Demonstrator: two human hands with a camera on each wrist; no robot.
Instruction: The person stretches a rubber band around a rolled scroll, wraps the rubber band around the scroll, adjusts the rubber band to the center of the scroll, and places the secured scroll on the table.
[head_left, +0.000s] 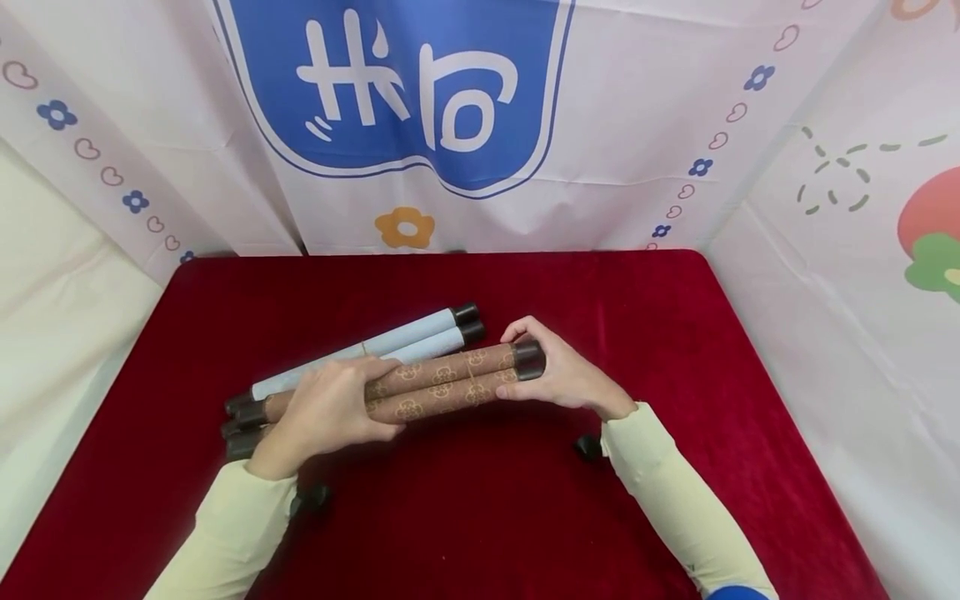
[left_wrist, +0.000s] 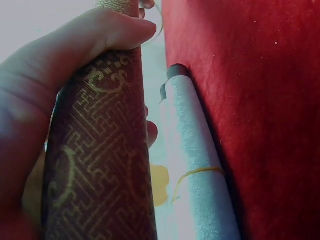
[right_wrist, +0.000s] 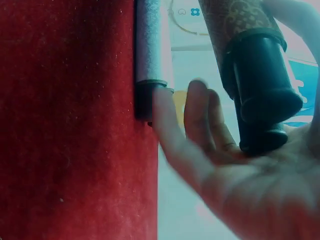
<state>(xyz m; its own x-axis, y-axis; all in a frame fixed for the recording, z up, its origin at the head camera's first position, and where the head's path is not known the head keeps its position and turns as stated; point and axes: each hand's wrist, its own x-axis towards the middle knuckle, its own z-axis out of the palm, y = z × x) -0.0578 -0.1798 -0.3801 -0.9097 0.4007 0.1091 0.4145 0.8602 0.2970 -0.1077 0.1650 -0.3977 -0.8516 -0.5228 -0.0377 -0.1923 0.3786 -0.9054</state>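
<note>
Two brown patterned scrolls (head_left: 442,383) with dark end knobs lie side by side, raised in both hands. My left hand (head_left: 330,404) grips them left of the middle; in the left wrist view its thumb crosses the brown cloth (left_wrist: 100,140). At their right end, my right hand (head_left: 558,367) holds them between thumb and fingers, the dark knobs (right_wrist: 267,85) close to the palm. Behind them, a pair of pale blue scrolls (head_left: 420,333) lies on the table, bound with a thin yellow band (left_wrist: 200,171). The left hand and brown scrolls partly cover the blue pair.
Red velvet cloth (head_left: 465,517) covers the table. A white printed curtain (head_left: 600,208) stands along the back edge, with more white fabric on both sides. Small dark objects (head_left: 588,447) show beside the wrists.
</note>
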